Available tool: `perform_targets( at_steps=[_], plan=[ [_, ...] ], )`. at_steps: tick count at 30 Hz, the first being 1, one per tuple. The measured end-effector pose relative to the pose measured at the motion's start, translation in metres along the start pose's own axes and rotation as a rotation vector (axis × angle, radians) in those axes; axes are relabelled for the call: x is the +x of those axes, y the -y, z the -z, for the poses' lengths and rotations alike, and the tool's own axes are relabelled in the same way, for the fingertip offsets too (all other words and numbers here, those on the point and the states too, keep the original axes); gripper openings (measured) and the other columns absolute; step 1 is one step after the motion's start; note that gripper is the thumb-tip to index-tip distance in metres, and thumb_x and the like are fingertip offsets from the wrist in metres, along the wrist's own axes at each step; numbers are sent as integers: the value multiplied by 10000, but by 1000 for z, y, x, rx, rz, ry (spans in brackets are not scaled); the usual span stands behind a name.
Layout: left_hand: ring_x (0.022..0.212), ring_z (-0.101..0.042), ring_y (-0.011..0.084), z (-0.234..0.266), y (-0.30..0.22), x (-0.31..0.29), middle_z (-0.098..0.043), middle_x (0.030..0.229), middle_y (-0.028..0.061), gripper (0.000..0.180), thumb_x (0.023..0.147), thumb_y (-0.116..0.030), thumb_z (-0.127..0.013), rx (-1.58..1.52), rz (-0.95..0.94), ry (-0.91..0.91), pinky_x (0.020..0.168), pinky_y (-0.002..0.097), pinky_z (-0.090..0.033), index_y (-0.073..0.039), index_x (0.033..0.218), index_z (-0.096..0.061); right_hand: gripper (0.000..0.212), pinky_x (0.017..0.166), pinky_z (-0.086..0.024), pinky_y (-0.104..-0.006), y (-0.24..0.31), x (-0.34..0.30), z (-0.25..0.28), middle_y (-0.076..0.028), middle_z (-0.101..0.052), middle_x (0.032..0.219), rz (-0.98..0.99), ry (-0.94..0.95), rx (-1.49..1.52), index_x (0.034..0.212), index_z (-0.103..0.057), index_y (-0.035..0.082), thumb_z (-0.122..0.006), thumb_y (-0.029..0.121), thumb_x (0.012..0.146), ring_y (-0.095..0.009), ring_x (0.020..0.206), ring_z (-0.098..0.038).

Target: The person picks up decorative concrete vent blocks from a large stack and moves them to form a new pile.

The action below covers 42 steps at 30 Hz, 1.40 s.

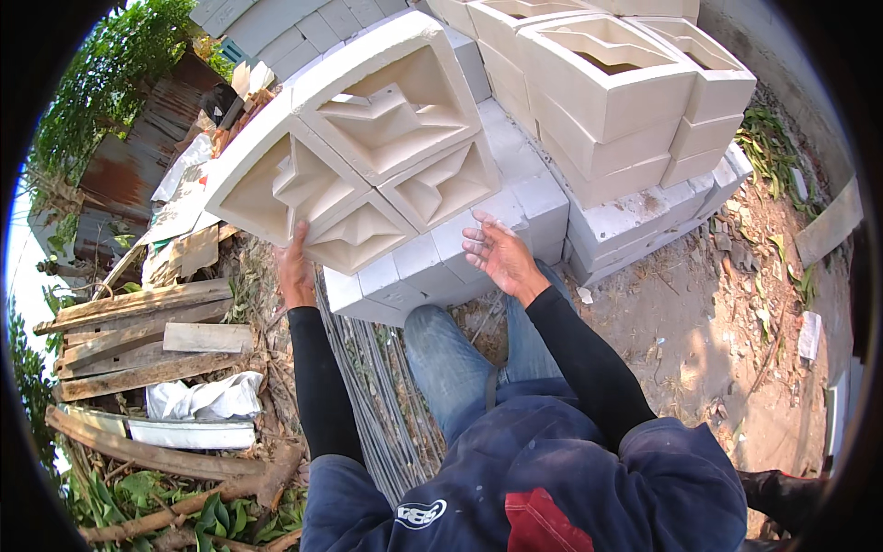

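Cream breeze blocks [372, 189] with angular openings stand tilted together on a stack of pale grey blocks [432, 267] just in front of my knees. My left hand [295, 271] grips the lower edge of the leftmost breeze block, one digit against its front face and the other fingers partly hidden. To the right of the group, my right hand [504, 259] is open, palm up, with loosely bent fingers. It holds nothing and hovers over the near edge of the grey stack, apart from the breeze blocks. Pale dust coats its fingertips.
More cream breeze blocks [607, 101] are piled on grey blocks [644, 221] at the right. Long metal rods [372, 386] lie by my left leg. Wooden planks [138, 322] and a white cloth [204, 396] lie at the left. Debris litters the dirt ground [681, 340] at the right.
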<state>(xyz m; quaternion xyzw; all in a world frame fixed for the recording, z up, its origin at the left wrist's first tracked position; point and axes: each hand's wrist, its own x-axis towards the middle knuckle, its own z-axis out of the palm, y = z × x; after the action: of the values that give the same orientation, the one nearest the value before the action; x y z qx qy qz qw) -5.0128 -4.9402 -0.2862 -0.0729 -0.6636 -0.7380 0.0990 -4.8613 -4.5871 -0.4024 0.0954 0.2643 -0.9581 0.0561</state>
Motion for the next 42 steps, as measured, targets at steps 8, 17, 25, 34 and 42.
perform_targets(
  at_steps=[8,17,25,34,42],
  plan=[
    [1265,-559,262,5,7,-2,-575,1384,150,871,795,-301,-898,-1,-64,-35,1110,402,-420,10,1465,-437,390,826,-547,-341,-32,-21,32,-82,-643,1153,-91,-62,-62,1410,-522,142,-572,299,1057,-189,985,-646],
    [1177,-585,196,-14,16,-31,-639,1286,109,732,862,-445,-831,61,-47,-228,1043,338,-427,17,1360,-558,415,879,-544,-395,-103,-57,95,-94,-645,1214,-471,-109,-142,1431,-505,155,-575,318,1055,-232,1067,-639],
    [1044,-612,148,-18,83,-78,-670,1152,95,473,940,-249,-777,284,-193,-248,922,294,-474,14,1274,-569,571,1016,-493,-467,-87,-61,124,-165,-503,1479,-596,-71,-163,1575,-331,181,-526,380,1076,-328,1307,-546],
    [970,-685,368,-32,119,-82,-688,1042,235,447,919,-161,-748,636,-255,-511,840,420,-514,27,1267,-539,589,1044,-475,-478,-93,-53,120,-164,-479,1506,-657,-60,-273,1595,-310,190,-519,386,1081,-332,1350,-514],
    [1106,-634,476,-45,116,-85,-631,1275,299,641,929,-120,-682,778,-160,-602,918,496,-507,34,1492,-416,510,1021,-496,-487,-96,-50,123,-128,-521,1460,-668,-57,-262,1545,-384,195,-518,366,1083,-303,1294,-556]
  ],
)
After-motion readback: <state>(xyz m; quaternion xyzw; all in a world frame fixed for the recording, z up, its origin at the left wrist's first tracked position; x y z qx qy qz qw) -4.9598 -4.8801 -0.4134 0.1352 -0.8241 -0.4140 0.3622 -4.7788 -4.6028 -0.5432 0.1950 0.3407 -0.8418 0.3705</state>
